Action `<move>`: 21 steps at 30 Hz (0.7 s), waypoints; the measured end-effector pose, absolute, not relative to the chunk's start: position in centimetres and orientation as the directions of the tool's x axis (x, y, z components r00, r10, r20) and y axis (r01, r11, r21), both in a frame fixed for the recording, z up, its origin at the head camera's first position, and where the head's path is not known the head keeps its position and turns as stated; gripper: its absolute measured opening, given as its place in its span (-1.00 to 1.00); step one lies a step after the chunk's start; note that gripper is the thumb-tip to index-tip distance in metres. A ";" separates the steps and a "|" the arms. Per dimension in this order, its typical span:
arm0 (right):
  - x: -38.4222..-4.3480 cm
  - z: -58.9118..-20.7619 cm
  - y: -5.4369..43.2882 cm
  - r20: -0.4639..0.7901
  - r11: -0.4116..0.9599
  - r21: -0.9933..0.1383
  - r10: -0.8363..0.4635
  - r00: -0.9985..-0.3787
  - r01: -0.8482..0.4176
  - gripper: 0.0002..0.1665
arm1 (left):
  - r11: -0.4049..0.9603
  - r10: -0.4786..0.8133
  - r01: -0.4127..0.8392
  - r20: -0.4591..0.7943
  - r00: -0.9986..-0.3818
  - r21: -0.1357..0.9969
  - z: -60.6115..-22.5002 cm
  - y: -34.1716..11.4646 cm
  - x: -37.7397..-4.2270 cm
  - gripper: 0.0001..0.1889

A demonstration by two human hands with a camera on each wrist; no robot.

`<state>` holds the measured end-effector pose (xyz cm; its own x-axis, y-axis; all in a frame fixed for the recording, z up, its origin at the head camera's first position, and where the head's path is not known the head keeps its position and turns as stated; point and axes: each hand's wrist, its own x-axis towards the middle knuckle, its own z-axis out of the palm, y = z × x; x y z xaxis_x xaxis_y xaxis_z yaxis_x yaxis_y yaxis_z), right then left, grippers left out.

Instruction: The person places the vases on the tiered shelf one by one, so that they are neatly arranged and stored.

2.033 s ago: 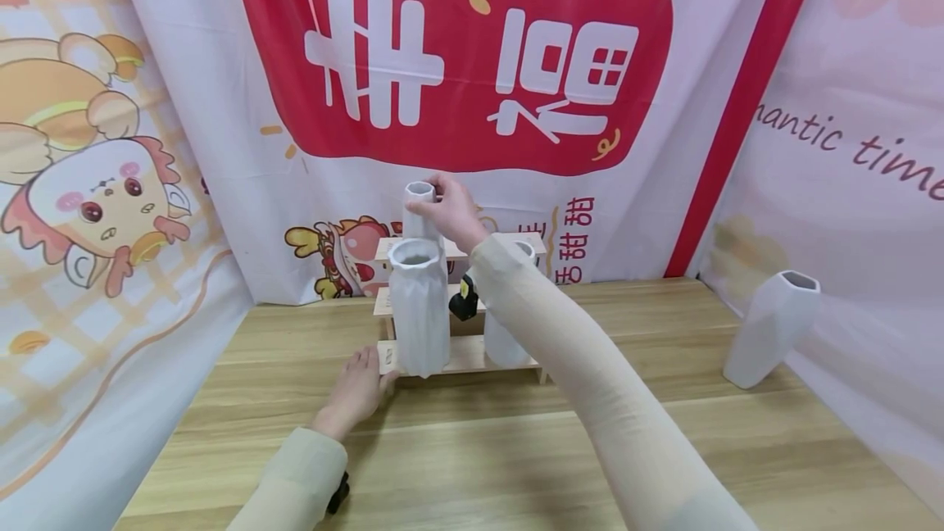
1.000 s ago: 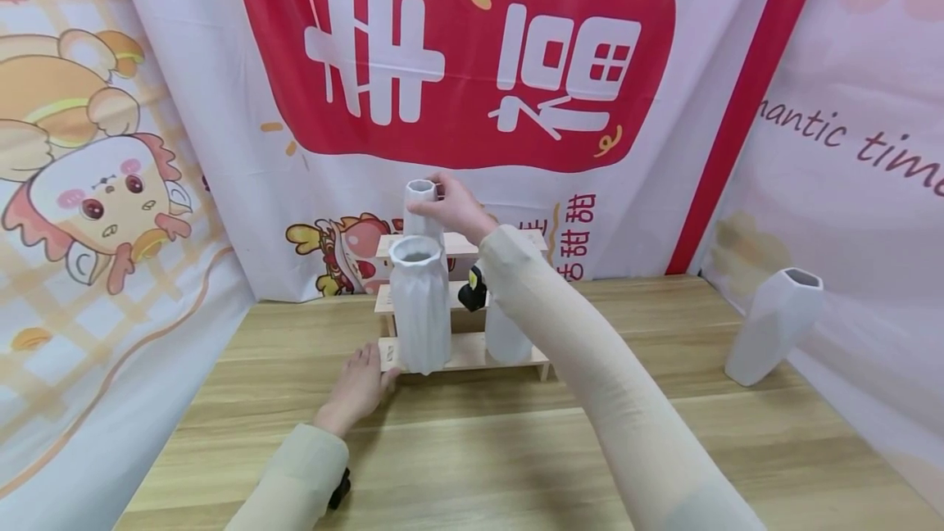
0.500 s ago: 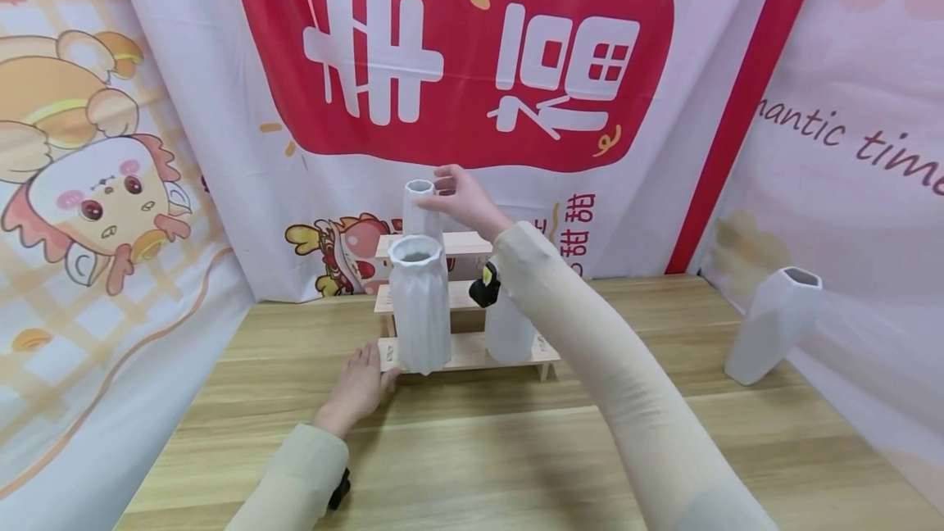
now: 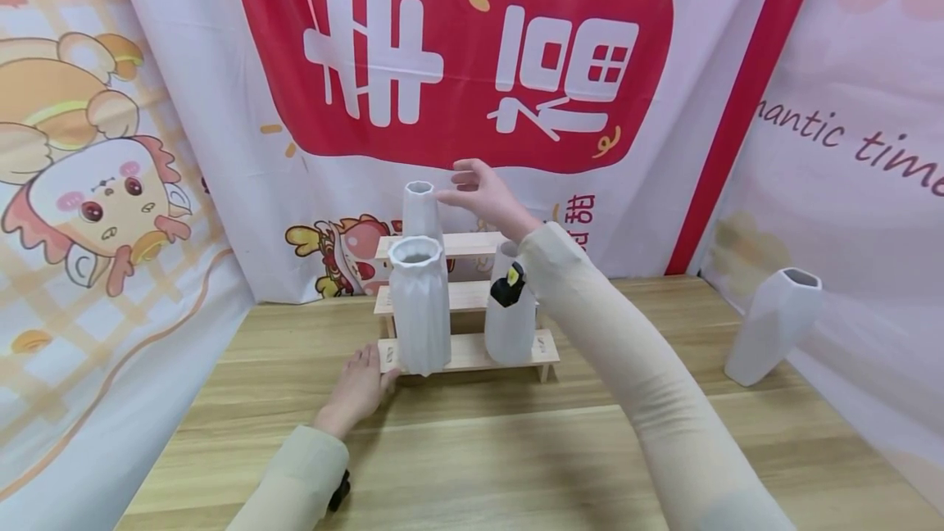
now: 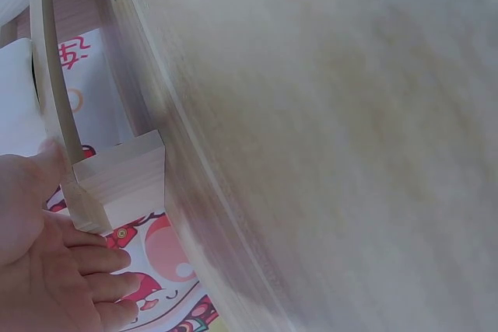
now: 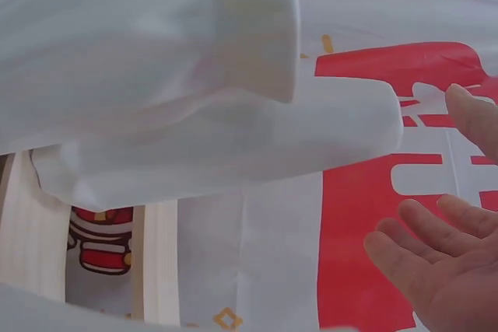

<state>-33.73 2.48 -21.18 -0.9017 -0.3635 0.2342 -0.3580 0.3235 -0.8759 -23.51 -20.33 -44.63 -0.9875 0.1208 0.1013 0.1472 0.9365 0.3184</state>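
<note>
In the head view, a small wooden tiered rack [image 4: 472, 297] bears several white vases. A slim white vase [image 4: 420, 210] stands on a rear tier, behind a ribbed white vase [image 4: 420, 310] on the front tier. Another white vase [image 4: 509, 330] at the front right is partly covered by the right wrist's black camera. My right hand [image 4: 490, 197] is just right of the slim vase's neck, thumb and fingers spread and holding nothing. My left hand [image 4: 356, 388] rests at the front tier's left end. The left wrist view shows its thumb against the board [image 5: 58, 75] and its fingers extended.
A faceted white vase [image 4: 774, 326] stands apart on the wooden table [image 4: 472, 457], toward the right side. Printed cloth walls [image 4: 199, 88] enclose the table's back and sides.
My right hand has let go of the slim vase and moved right and slightly up, its fingers spreading. The slim vase stays on the rack. My left hand has kept its place.
</note>
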 end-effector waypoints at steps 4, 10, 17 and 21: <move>-33.6 -21.1 3.7 0.236 0.325 -0.875 -0.360 -0.903 -0.358 -0.22 | 0.934 0.119 0.146 0.100 -0.988 0.326 -44.6 -20.3 -23.4 -0.30; -33.3 -21.4 5.5 0.248 0.309 -0.876 -0.369 -0.896 -0.370 -0.22 | 0.930 0.117 0.143 0.097 -0.988 0.340 -44.6 -20.2 -23.4 -0.30; -32.9 -21.6 7.3 0.249 0.333 -0.869 -0.347 -0.904 -0.367 -0.22 | 0.933 0.113 0.145 0.114 -0.987 0.329 -44.7 -20.3 -23.4 -0.31; -32.5 -21.7 8.4 0.261 0.339 -0.861 -0.348 -0.901 -0.380 -0.19 | 0.935 0.116 0.149 0.120 -0.986 0.322 -44.7 -20.3 -23.4 -0.31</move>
<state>-32.52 8.38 -21.73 -0.9006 -0.3478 0.2607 -0.3801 0.3392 -0.8605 -23.41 -20.25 -44.70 -0.9860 0.1156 0.1198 0.1488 0.9348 0.3224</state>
